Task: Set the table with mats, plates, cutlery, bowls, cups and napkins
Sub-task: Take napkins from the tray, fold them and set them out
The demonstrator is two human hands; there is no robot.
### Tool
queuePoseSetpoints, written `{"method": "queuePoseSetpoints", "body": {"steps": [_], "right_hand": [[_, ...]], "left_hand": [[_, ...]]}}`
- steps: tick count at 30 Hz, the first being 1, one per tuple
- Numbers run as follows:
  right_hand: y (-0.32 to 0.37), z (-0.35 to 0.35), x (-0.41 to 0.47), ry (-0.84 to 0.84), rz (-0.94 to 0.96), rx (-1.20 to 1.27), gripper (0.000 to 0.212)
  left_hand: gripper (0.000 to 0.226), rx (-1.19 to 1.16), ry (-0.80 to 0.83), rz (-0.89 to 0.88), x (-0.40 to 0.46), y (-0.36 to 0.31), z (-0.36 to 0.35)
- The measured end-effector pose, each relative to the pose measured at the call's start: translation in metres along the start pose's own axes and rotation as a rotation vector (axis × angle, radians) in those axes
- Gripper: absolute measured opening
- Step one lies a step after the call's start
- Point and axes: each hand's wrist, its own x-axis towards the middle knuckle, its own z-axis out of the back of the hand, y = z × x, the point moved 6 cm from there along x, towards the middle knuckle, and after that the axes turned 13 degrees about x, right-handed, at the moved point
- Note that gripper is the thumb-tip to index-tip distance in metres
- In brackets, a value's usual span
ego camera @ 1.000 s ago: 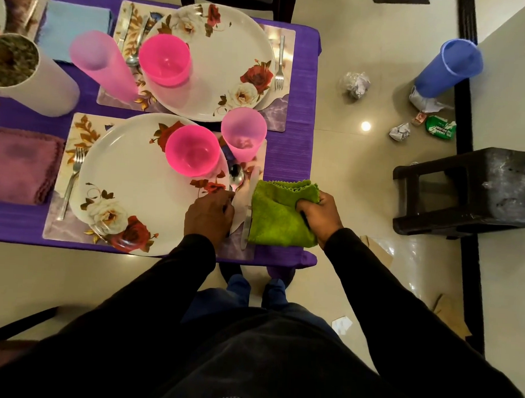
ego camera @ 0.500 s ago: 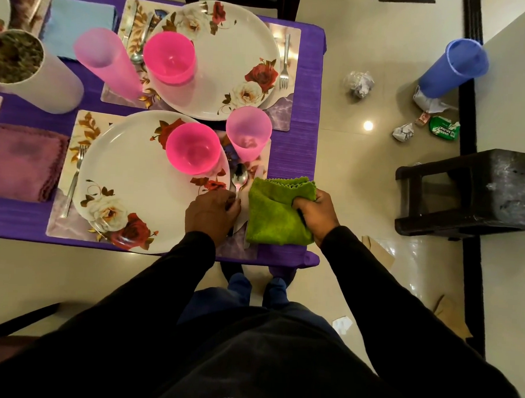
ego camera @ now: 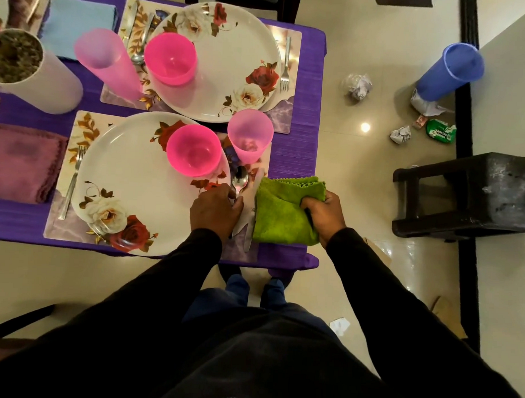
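Hugging table corner: green napkin [ego camera: 284, 212]

1. I noted the folded green napkin [ego camera: 284, 213] lying at the table's near right corner, gripped along its right edge.
2. The spoon [ego camera: 239, 179] lay bowl-up between the floral plate [ego camera: 130, 175] and the napkin, on the mat [ego camera: 241, 249].

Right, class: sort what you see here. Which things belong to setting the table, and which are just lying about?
Belong to the job:
green napkin, gripped by the right hand
spoon, at the left hand
near plate
pink bowl
pink cup
fork
place mat

Lying about:
blue cup on the floor
crumpled paper
green wrapper
black stool
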Motion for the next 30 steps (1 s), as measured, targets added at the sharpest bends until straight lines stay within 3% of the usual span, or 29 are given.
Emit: {"method": "queuePoseSetpoints", "body": {"steps": [5, 9, 13, 16, 21, 30], "right_hand": [[0.002, 0.002, -0.002, -0.026, -0.020, 0.009, 0.009], [0.003, 0.003, 0.000, -0.032, -0.019, -0.005, 0.021], [0.004, 0.002, -0.001, -0.027, -0.015, -0.008, 0.010], [0.003, 0.004, -0.001, -0.032, -0.010, -0.017, 0.019], [0.003, 0.001, -0.002, -0.001, -0.004, -0.020, 0.018], [-0.008, 0.008, 0.006, -0.051, 0.021, -0.303, 0.027]], "left_hand": [[0.034, 0.141, 0.067, -0.099, -0.001, -0.019, -0.006], [0.035, 0.202, 0.132, -0.098, 0.003, -0.025, -0.013], [0.038, 0.206, 0.132, -0.090, 0.005, -0.025, -0.014], [0.038, 0.209, 0.128, -0.093, 0.004, -0.024, -0.014], [0.033, 0.154, 0.123, -0.091, 0.004, -0.022, -0.012], [0.031, 0.148, 0.130, -0.143, -0.005, -0.019, -0.011]]}}
